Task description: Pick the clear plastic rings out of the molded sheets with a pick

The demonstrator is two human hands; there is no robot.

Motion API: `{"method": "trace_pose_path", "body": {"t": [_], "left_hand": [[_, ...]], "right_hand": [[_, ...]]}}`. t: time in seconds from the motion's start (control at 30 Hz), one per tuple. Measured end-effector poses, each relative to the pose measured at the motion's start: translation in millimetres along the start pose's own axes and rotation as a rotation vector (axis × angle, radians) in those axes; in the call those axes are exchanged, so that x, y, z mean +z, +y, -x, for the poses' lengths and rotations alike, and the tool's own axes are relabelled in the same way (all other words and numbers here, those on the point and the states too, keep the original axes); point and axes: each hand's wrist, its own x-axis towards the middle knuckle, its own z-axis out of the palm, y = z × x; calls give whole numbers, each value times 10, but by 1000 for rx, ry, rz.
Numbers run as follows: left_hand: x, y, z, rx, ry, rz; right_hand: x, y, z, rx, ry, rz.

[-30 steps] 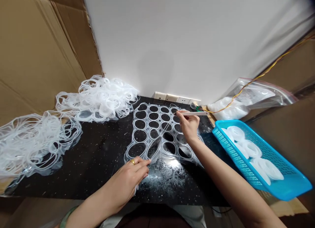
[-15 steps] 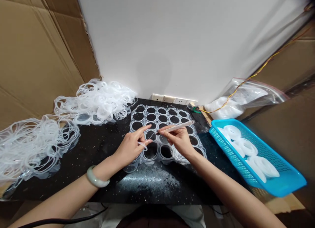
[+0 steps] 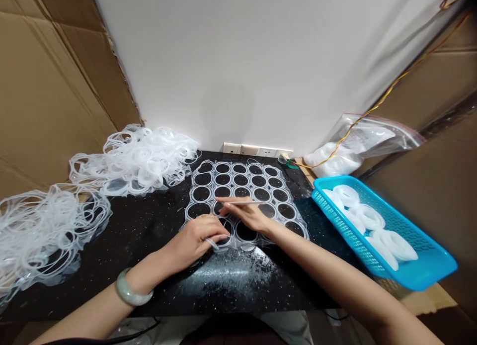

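In the head view, a translucent plastic-looking sheet of joined rings (image 3: 252, 192) lies flat on a speckled black tabletop (image 3: 139, 230). The left hand (image 3: 203, 237) is curled at its near edge, fingers closed on a pale translucent band (image 3: 211, 243); the right hand (image 3: 246, 216) pinches a slim white pen-like tool (image 3: 244, 203) above the sheet, its tip hard to make out. Good handling here probably means a light, low tool angle — and steady left-hand pressure, since thin webbing could drag or tear.
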Motion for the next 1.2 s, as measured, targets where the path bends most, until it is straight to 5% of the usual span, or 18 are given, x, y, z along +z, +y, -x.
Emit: {"method": "trace_pose_path", "body": {"t": [0.47,0.63,0.77,0.93,1.2], "left_hand": [[434,453,195,61,11,-136],[415,572,288,123,85,-196],[206,467,308,226,155,-357],[4,191,174,72,75,-600],[89,-207,236,51,-65,-487]], "right_hand": [[-38,92,78,-121,-94,115],[-84,80,87,-46,-38,53],[-154,36,76,-61,136,190],[-131,27,105,-15,100,115],[-251,113,277,2,54,269]]}}
